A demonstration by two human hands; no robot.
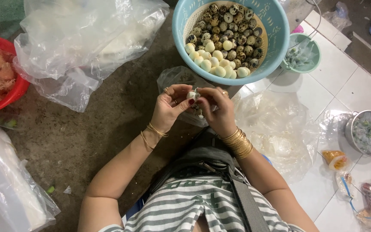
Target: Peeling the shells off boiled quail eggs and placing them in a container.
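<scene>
Egg (191, 94) sits pinched between left hand (168, 107) and right hand (220, 109), both closed on it; squeezing hard could squash it. Basket (275, 25) at twelve o'clock.

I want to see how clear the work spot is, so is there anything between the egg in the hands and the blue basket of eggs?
Nothing visible blocks it. The small egg sits pinched between the left hand and right hand, just below the blue basket. Only crumpled clear plastic lies low on the ground under that gap.
</scene>
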